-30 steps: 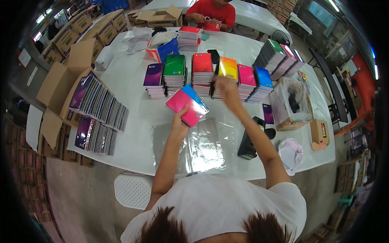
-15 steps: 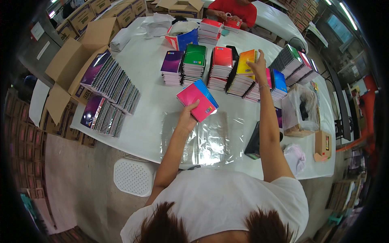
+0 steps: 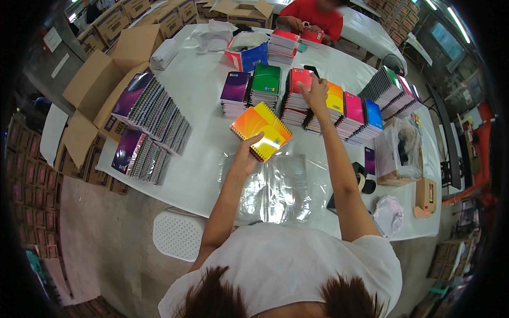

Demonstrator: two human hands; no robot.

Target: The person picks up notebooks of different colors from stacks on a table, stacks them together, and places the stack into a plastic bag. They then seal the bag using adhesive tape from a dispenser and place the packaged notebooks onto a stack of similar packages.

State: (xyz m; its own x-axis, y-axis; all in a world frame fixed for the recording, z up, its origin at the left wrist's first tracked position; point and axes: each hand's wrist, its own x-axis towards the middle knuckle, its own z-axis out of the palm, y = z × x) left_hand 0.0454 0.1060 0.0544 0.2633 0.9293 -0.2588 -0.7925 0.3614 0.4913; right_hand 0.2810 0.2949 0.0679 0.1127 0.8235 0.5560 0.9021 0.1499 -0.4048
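Observation:
My left hand (image 3: 248, 158) grips a few spiral notebooks fanned together, with a yellow-orange notebook (image 3: 261, 129) on top. Its thumb presses on the cover. At the red notebook stack (image 3: 300, 85), my right hand (image 3: 316, 95) reaches over the top cover, thumb and fingers apart; whether it grips the top notebook I cannot make out. Left of it stand a purple notebook stack (image 3: 235, 87) and a green notebook stack (image 3: 266, 79). To its right are a yellow notebook stack (image 3: 334, 98), a pink one (image 3: 353, 108) and a blue one (image 3: 374, 114).
Clear plastic bags (image 3: 273, 188) lie before me. Bundled notebooks (image 3: 154, 114) stand at left by an open carton (image 3: 95, 79). More notebooks (image 3: 383, 85) and a plastic-lined box (image 3: 395, 153) are at right. Across the table, a person in red (image 3: 331, 24) handles red notebooks. A white stool (image 3: 177, 236) stands below.
My right hand has moved left from the yellow stack to the red one. A yellow-orange notebook now tops those in my left hand, where pink and blue ones showed before.

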